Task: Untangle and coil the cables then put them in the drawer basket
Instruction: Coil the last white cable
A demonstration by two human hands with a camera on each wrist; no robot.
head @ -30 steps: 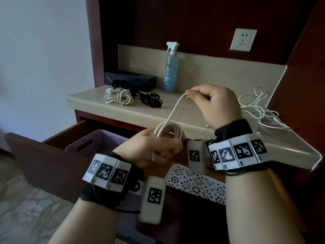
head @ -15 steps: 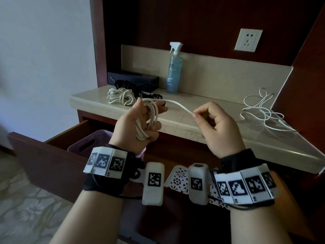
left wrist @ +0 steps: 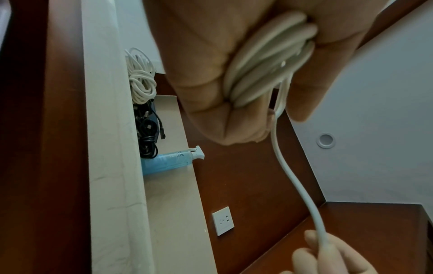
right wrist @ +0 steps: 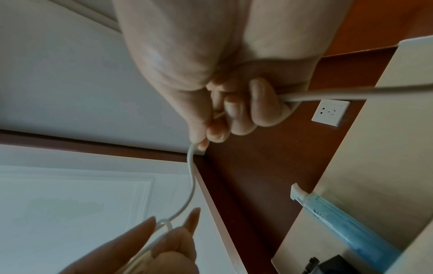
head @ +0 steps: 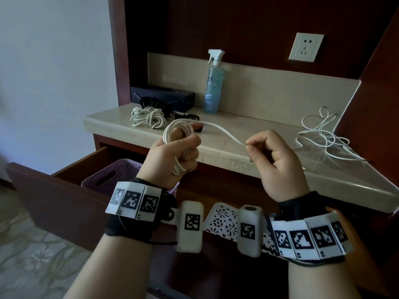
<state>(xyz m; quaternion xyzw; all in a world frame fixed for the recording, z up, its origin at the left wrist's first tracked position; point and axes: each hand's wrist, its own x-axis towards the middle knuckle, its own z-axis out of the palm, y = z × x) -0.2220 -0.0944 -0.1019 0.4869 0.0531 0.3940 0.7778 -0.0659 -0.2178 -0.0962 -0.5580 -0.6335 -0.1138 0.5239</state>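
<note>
My left hand (head: pixel 179 154) grips a coil of white cable (head: pixel 176 131), its loops standing up out of the fist; the left wrist view shows the strands (left wrist: pixel 264 74) packed in the palm. A free length (head: pixel 224 131) runs right to my right hand (head: pixel 269 156), which pinches it between thumb and forefinger; the cable (right wrist: pixel 192 166) leaves that pinch in the right wrist view. Below, the drawer stands open with a purple basket (head: pixel 112 175) and a white lace-pattern basket (head: pixel 222 221). On the counter lie a white bundle (head: pixel 146 116), black cables (head: pixel 155 102) and a loose white cable (head: pixel 323 134).
A blue spray bottle (head: pixel 213 87) and a dark box (head: pixel 164 97) stand at the back of the stone counter (head: pixel 237 152). A wall socket (head: pixel 306 46) sits above. The open drawer front (head: pixel 47 203) juts out at lower left.
Both hands dropped from the wrapping pose. The left hand rose and turned, so the coil now stands upright in its fist; the right hand slid out to the right along the free length.
</note>
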